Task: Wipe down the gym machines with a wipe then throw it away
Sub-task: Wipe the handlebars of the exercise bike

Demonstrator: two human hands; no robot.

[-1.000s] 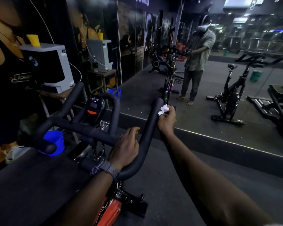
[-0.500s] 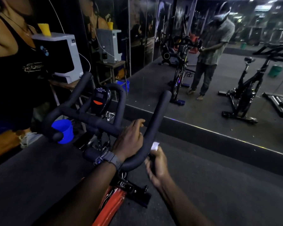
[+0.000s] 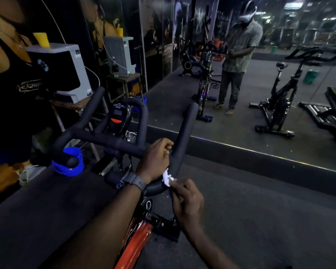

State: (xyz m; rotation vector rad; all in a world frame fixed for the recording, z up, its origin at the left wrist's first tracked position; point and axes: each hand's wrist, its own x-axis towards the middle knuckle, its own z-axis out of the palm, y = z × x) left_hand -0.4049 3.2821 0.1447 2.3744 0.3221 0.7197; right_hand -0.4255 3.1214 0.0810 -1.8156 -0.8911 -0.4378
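Dark rubber flooring (image 3: 260, 220) runs up to a wall-wide mirror (image 3: 241, 123), and in front of it we stand over a spin bike. Our wipe (image 3: 166, 178) is a small, crumpled white wad, bunched into uneven folds and bright against the black padding; it sits pressed to the lower bend of the handlebar's right-hand horn (image 3: 184, 133), just where that horn curves back toward us. Our right hand (image 3: 188, 202) holds it there, fingers curled and pinching the wad from below and behind, knuckles toward the camera. Our left hand (image 3: 156, 159) lies just beside the wipe, its fingers wrapped over the bar at the junction of the horn and the crossbar, a dark watch (image 3: 133, 181) on the wrist. The handlebar (image 3: 109, 141) is matte black foam, with a second horn rising on the left and an inner loop around a small console (image 3: 118, 117) that shows a grey screen and an orange button. Below our forearms the bike's orange frame (image 3: 136, 241) slopes down. A blue cup (image 3: 70, 164) sits low behind the left bar end. Further left, a white and black appliance (image 3: 62, 70) rests on a wooden stool (image 3: 74, 107) with a yellow cup (image 3: 41, 40) on top, against a dark wall poster. In the mirror we see our own reflection (image 3: 239, 55) standing at the bike, and another black bike (image 3: 279, 101) well apart to the right.
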